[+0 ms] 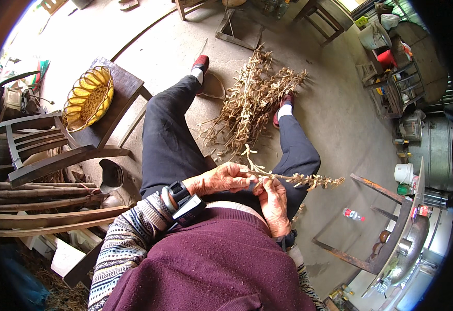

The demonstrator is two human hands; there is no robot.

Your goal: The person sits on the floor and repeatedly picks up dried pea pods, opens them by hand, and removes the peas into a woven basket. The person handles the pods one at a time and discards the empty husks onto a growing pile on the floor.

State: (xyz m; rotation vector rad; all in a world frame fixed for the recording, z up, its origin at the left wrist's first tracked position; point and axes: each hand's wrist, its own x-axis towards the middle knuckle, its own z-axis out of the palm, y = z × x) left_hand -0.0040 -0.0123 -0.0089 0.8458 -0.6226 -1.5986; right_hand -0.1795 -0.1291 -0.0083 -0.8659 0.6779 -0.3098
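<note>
Over my lap, a dried bean stalk [304,179] with several pods stretches sideways, its podded tip pointing right. My left hand [226,179] grips the stalk near its left end. My right hand [272,202] has thumb and fingers pinched together at the stalk's middle; whatever sits between those fingertips is too small to make out. On the floor between my feet lies a heap of dried bean plants [246,105], partly against my right shoe. To my left, a yellow woven basket [107,105] holds a layer of small tan beans or pods [94,102].
The basket stands on a wooden chair [121,83]. Bamboo poles [43,194] and a dark-mouthed container [111,175] are at my left. A wooden frame [390,233] and plastic bottle [353,215] lie right. Beyond the heap sits a square wooden tray [240,31].
</note>
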